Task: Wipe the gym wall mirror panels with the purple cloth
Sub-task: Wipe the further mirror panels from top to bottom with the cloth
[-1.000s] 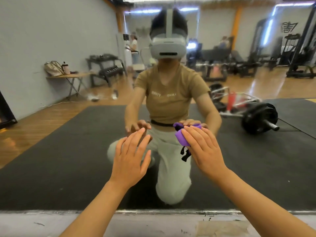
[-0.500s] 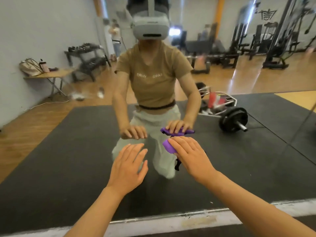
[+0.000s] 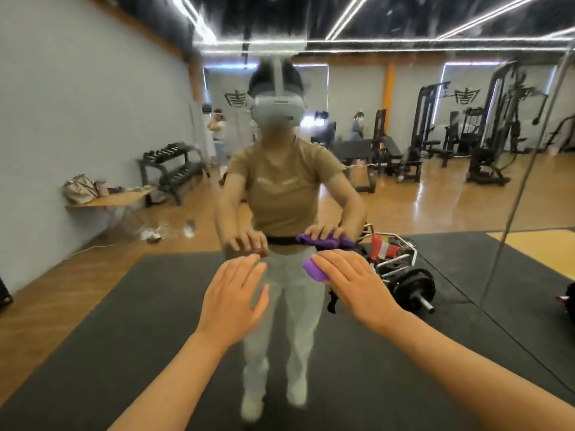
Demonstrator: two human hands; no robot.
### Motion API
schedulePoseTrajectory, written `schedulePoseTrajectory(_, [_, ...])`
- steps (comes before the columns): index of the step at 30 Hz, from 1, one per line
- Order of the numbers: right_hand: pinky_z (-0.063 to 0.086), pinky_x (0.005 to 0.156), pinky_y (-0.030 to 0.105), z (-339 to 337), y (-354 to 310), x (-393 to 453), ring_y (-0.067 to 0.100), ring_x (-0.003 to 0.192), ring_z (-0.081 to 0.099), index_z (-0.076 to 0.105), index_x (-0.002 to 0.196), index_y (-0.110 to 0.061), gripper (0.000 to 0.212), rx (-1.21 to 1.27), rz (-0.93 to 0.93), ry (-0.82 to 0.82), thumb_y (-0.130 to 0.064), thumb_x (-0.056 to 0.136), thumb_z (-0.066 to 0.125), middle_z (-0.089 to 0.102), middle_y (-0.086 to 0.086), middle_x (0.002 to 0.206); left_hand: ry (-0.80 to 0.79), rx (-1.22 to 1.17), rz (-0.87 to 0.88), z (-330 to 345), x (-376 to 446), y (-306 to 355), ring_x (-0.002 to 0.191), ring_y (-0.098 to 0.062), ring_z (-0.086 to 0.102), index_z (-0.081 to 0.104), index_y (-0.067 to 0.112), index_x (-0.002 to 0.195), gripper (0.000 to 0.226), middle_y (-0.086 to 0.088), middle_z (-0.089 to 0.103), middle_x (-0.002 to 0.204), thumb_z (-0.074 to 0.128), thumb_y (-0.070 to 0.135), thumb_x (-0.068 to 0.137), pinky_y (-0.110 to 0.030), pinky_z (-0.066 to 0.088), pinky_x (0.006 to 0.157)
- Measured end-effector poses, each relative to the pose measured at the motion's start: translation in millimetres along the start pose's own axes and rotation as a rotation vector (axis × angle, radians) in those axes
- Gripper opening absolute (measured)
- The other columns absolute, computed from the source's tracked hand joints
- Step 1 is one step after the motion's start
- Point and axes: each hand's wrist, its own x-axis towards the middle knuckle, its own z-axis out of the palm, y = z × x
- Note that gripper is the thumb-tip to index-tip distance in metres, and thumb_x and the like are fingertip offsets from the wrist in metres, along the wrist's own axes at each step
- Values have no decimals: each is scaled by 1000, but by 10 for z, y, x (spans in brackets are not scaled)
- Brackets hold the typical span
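Right hand (image 3: 354, 284) flat, fingers straight, pressing purple cloth (image 3: 315, 269) against mirror panel (image 3: 93, 88); cloth bunched under fingertips, left edge protruding. Left hand (image 3: 231, 293) open, fingers extended, holding nothing, just beside right; contact with glass not determinable. Vertical panel seam (image 3: 522, 181) well right of both hands. Reflected: barbell (image 3: 410, 286) on black mat.

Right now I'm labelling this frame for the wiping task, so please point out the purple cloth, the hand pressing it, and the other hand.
purple cloth (image 3: 315, 269): head view, on the fold showing left of the fingers.
right hand (image 3: 351, 278): head view, back of the hand.
left hand (image 3: 233, 293): head view, back of the hand.
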Motion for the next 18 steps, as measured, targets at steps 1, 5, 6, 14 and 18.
schedulePoseTrajectory(1, [38, 103, 39, -89, 62, 129, 27, 122, 48, 47, 140, -7, 44, -21, -11, 33, -19, 98, 51, 61, 12, 132, 14, -2, 4, -35, 158, -1, 108, -32, 63, 69, 2, 115, 37, -15, 66, 120, 54, 27, 94, -43, 48, 97])
schedulePoseTrajectory(5, [36, 105, 38, -421, 252, 571, 29, 121, 49, 49, 140, -5, 41, -64, -15, 107, -23, 104, 43, 62, 15, 133, 76, -22, 16, -153, 695, -12, 110, -31, 60, 68, 1, 116, 38, -15, 65, 121, 54, 28, 93, -41, 46, 98])
schedulePoseTrajectory(6, [36, 105, 39, -491, 295, 668, 28, 122, 49, 48, 141, -6, 41, -73, -11, 117, -23, 104, 42, 61, 15, 134, 90, -33, 20, -178, 802, -20, 111, -30, 60, 68, 1, 116, 39, -15, 65, 122, 53, 28, 92, -41, 45, 98])
schedulePoseTrajectory(14, [34, 105, 37, -1063, 554, 1545, 26, 123, 47, 45, 142, -10, 42, -171, 56, 239, -23, 102, 43, 58, 12, 136, 142, -83, 24, -530, 1730, -90, 117, -28, 58, 67, 5, 120, 44, -11, 65, 126, 50, 33, 91, -42, 45, 104])
schedulePoseTrajectory(18, [38, 100, 38, -1347, 745, 1939, 25, 118, 49, 47, 140, -11, 42, -226, 88, 304, -24, 100, 43, 59, 11, 133, 217, -77, 0, -720, 2233, -114, 119, -21, 53, 64, 10, 122, 38, -7, 63, 126, 60, 29, 90, -37, 38, 108])
